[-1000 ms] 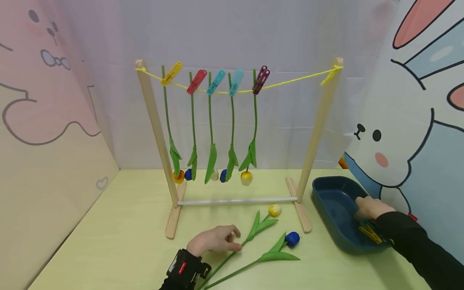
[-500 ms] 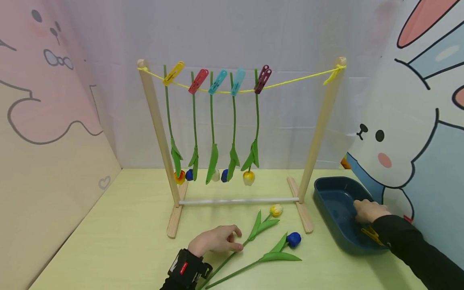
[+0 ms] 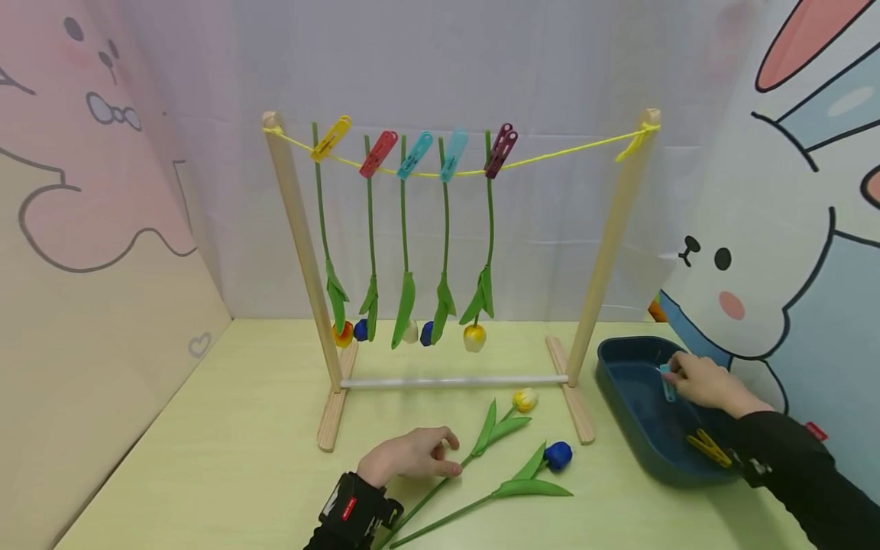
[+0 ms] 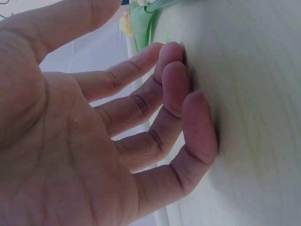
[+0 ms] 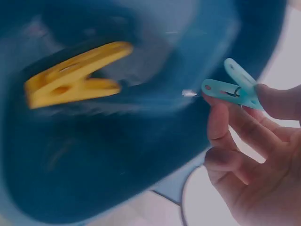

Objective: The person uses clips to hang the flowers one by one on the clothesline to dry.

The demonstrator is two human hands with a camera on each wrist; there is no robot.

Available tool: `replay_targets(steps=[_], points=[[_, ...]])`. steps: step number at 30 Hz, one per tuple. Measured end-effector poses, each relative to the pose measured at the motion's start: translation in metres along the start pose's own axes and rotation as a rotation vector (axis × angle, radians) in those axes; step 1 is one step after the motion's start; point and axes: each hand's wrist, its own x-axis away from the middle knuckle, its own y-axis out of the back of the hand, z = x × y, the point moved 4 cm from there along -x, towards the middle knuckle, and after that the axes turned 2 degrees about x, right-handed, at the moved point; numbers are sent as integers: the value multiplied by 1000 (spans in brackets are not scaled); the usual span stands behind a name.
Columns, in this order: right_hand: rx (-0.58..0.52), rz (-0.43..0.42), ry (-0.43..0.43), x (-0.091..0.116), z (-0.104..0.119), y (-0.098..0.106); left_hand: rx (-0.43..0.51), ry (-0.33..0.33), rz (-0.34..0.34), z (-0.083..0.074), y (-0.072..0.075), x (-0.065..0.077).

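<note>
My right hand [image 3: 708, 383] pinches a light blue clothespin [image 5: 242, 92] between thumb and fingers, over the dark blue basin [image 3: 635, 416]. A yellow clothespin [image 5: 75, 75] lies inside that basin. On the table, my left hand [image 3: 409, 456] rests with loosely bent fingers [image 4: 200, 125], holding nothing. Its thumb side overlaps the stem of a yellow-and-white artificial tulip [image 3: 525, 399] in the head view. Beside that one lies a blue tulip [image 3: 558, 456], its stem slanting toward the table's near side.
A wooden frame [image 3: 612, 244] carries a yellow line [image 3: 550, 155]. Several tulips hang head down from it, clipped by yellow, red, light blue and dark purple clothespins [image 3: 500, 151]. A white rod [image 3: 454, 381] joins the frame's feet. Rabbit-printed panels [image 3: 756, 290] stand at the sides.
My right hand has come up from inside the basin, and a light blue clothespin now shows in its fingers. The left hand has stayed in place.
</note>
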Motion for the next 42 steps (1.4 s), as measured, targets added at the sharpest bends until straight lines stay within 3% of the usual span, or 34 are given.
replay_targets(steps=[4,11,17,23,30,38,42], points=[[-113,-127,43,4,13,17,-9,5,-1,0,0,0],[-256,-252,63,19,44,30,-4,8,-2,-1,-1,0],[-352,-412,164,29,82,26,-36,11,-14,-1,-3,1],[-522,-508,181,29,111,12,-38,-9,-12,-1,-4,0],[-798,-566,155,12,134,-1,-63,-22,-17,-4,-5,1],[-905,-487,170,-1,152,-18,-185,0,-51,-11,-10,4],[-951,-448,189,-2,154,-26,-204,-3,-56,-11,-10,4]])
